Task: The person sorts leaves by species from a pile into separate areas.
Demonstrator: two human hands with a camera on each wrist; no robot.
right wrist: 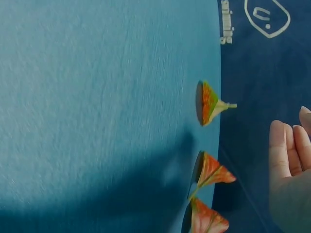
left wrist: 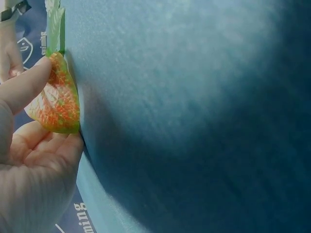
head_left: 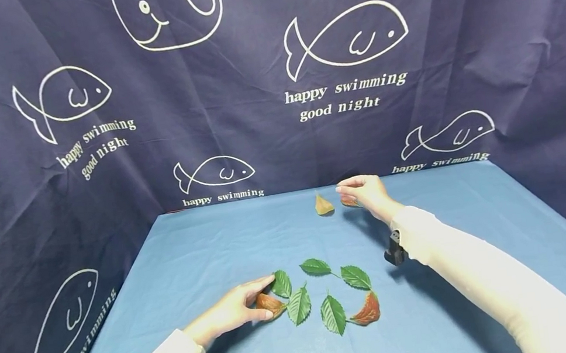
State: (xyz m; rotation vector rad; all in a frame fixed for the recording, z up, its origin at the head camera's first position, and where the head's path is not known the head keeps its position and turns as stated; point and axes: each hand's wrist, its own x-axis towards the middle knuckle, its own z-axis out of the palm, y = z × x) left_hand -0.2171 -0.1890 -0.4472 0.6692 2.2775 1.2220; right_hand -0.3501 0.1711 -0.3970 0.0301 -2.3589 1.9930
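Observation:
An orange-brown curled leaf lies between the thumb and fingers of my left hand. In the left wrist view the thumb presses the stem end of this leaf, and the fingers touch its wide end. The index fingertip is at a green leaf. At the back of the table my right hand is above a red leaf, which it partly hides. A yellowish leaf stands left of it. Straight fingers show in the right wrist view, apart from a curled leaf.
More green leaves and a red leaf form a loose ring on the blue tablecloth. Behind the table hangs a dark blue curtain with white fish drawings.

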